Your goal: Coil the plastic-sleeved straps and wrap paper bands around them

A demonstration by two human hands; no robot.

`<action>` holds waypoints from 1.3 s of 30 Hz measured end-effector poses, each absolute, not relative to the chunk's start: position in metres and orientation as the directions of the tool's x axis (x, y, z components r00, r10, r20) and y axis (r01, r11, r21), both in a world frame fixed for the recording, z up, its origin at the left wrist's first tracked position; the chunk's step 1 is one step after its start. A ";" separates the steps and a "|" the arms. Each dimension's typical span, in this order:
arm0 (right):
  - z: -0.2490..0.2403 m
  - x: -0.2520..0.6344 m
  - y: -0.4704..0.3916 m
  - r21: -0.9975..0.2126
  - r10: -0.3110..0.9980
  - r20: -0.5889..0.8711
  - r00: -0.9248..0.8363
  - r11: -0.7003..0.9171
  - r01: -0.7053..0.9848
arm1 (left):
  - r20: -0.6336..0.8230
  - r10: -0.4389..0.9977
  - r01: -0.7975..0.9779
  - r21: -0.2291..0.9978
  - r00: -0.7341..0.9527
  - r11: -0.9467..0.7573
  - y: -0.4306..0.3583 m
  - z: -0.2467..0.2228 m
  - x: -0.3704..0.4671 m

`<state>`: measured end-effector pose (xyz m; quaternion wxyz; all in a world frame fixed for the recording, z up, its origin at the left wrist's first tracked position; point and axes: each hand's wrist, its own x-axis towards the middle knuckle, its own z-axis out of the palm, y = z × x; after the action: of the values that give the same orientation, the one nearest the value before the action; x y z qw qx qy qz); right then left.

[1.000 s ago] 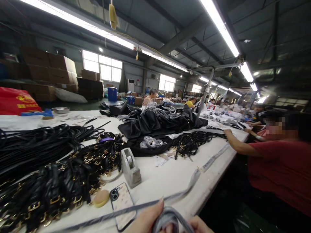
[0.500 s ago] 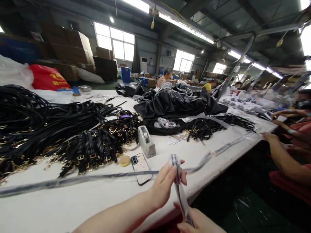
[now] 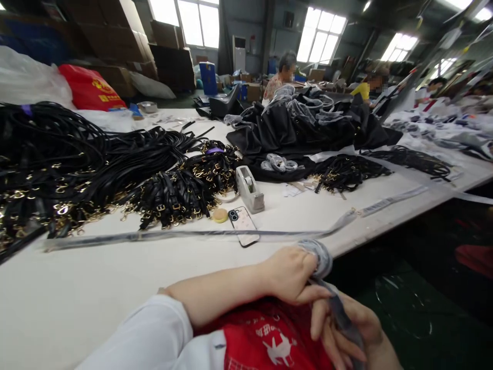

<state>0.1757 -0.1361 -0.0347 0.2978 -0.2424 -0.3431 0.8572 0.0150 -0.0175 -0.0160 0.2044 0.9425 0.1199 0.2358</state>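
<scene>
My left hand [image 3: 290, 272] is closed around a coil of grey strap in clear plastic [image 3: 321, 259], just off the table's front edge. From the coil the strap's tail [image 3: 342, 313] runs down through my right hand [image 3: 358, 321], whose fingers are closed around it. Both hands are close together above a red apron [image 3: 269, 339]. On the table behind them, another long plastic-wrapped strap [image 3: 185, 234] stretches across the white surface. A phone in a patterned case [image 3: 246, 231] lies against that strap, near a tape dispenser [image 3: 252, 192].
Black straps with gold buckles [image 3: 173, 198] are heaped at the left. Black bags with grey cords [image 3: 308, 121] are piled at the back. A yellow tape roll [image 3: 220, 215] is beside the phone. The white table's front edge [image 3: 385, 229] slants to the right. People sit farther back.
My view has tilted down and turned left. Both hands have drawn toward my body, and the strap coil has turned and looks rounder. The co-worker's arms at the right are out of view.
</scene>
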 end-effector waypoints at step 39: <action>-0.027 0.188 -0.122 -0.804 0.989 0.009 -0.149 0.096 0.587 | -0.281 0.020 0.273 0.944 0.959 0.185 0.003 -0.007 -0.003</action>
<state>0.1883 -0.1218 -0.0272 0.2966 -0.5809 -0.6783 0.3385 -0.0029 0.0034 -0.0070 0.7611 0.6328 0.1157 -0.0830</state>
